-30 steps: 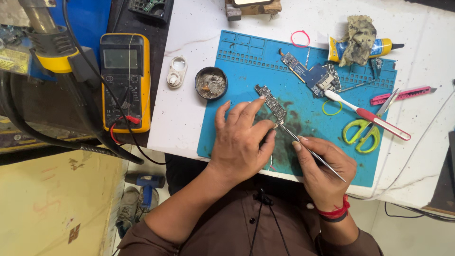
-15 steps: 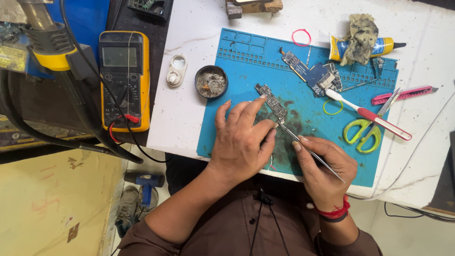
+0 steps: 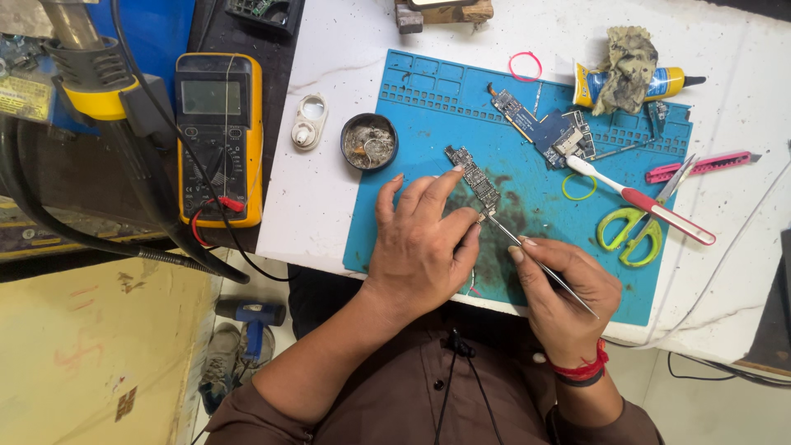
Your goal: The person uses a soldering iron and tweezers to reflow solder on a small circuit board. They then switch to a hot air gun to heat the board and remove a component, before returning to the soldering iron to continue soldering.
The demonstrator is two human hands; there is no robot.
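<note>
A narrow circuit board (image 3: 473, 176) lies on the blue work mat (image 3: 428, 115). My left hand (image 3: 422, 243) rests flat on the mat with its fingertips pressing the board's lower end. My right hand (image 3: 564, 288) grips thin metal tweezers (image 3: 527, 251) whose tip touches the board's lower end beside my left thumb. A second, larger blue circuit board (image 3: 544, 128) lies further back on the mat.
A yellow multimeter (image 3: 218, 136) sits at left, next to a hot-air tool (image 3: 82, 74). A round tin (image 3: 369, 142), white toothbrush with red handle (image 3: 638, 198), green scissors (image 3: 630, 231), pink cutter (image 3: 700, 166), glue tube (image 3: 651, 81) and rag surround the mat.
</note>
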